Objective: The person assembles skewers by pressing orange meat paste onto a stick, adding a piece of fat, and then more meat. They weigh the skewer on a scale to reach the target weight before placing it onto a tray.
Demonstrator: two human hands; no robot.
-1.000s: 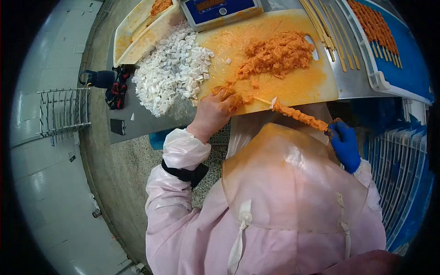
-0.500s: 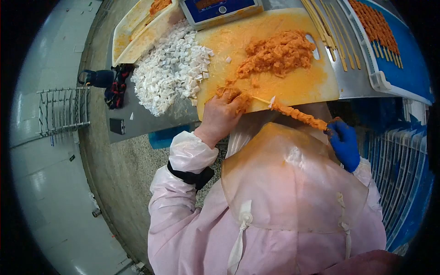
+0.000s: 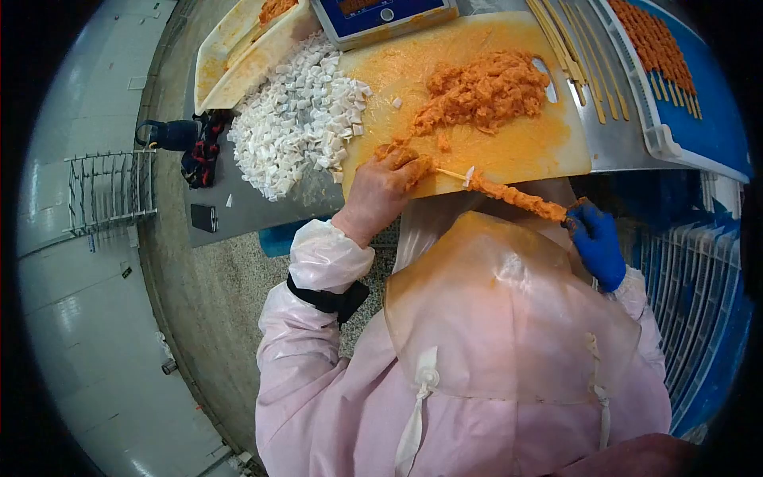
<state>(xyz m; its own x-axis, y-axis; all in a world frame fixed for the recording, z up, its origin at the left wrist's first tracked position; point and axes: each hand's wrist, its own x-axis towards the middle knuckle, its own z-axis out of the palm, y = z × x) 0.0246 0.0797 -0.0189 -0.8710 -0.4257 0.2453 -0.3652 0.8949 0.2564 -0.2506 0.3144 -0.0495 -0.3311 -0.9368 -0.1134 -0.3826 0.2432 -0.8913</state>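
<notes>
My left hand (image 3: 387, 188), bare and smeared with orange marinade, is closed round the bare end of a skewer (image 3: 451, 173) at the cutting board's front edge. Orange meat (image 3: 520, 198) covers the skewer's other stretch, and a small white piece (image 3: 469, 176) sits where the meat begins. In a blue glove, my right hand (image 3: 598, 245) grips the meat-covered end. The skewer slants down to the right between both hands, above my apron. On the yellowed cutting board (image 3: 381, 87) lies a heap of orange marinated meat (image 3: 485, 91). Left of it is a pile of white cubes (image 3: 294, 119).
A scale (image 3: 381, 20) stands behind the board, beside a white tub (image 3: 254, 60). Loose skewers (image 3: 592, 63) lie on the metal table at right. Beyond them, a blue tray (image 3: 707, 103) holds rows of finished meat skewers (image 3: 656, 48). Stacked racks (image 3: 691, 286) stand at lower right.
My left hand has shifted slightly left, and the orange meat that showed beside its fingers is no longer visible there. My right hand stays nearly in place, still gripping the skewer.
</notes>
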